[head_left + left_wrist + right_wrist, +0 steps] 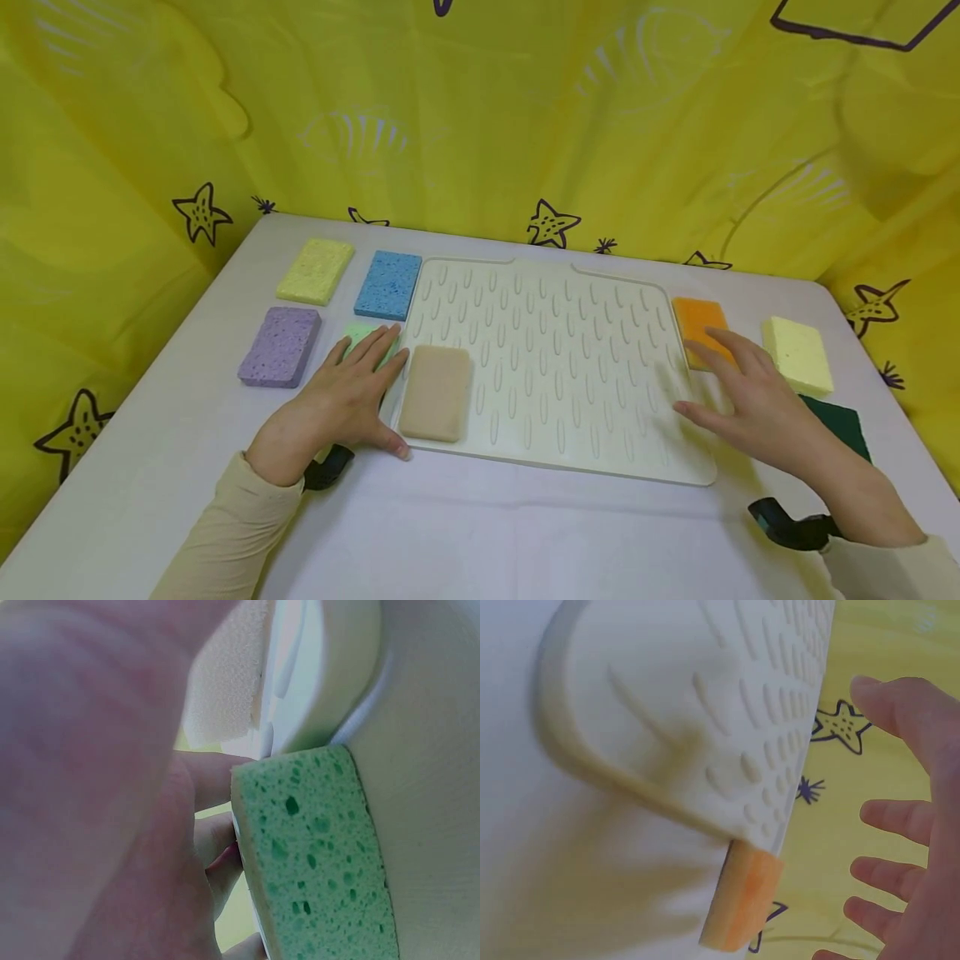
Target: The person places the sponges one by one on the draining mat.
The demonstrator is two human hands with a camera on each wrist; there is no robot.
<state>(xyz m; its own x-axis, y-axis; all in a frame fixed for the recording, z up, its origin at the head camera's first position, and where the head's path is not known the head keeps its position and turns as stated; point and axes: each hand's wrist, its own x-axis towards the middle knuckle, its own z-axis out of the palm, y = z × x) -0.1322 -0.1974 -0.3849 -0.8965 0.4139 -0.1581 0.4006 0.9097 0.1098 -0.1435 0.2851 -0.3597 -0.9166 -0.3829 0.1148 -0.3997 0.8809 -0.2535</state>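
Observation:
My left hand (333, 408), fingers spread, lies over a light green sponge (311, 855) beside a cream ridged drying mat (555, 375). Its thumb points along the mat's front left corner, near a beige sponge (437, 393) lying on the mat. Whether the fingers touch the green sponge I cannot tell. Over the mat's right edge hovers my right hand (765, 408), holding nothing, its fingers apart and slightly bent. An orange sponge (701, 321) sits at that edge, partly covered by the fingers in the head view; the right wrist view shows the hand apart from it.
Left of the mat lie a yellow sponge (315, 272), a blue sponge (387, 285) and a purple sponge (281, 347). To the right are a pale yellow sponge (798, 356) and a dark green pad (840, 425), partly behind the right arm. A yellow patterned curtain (480, 125) surrounds the white table (480, 533).

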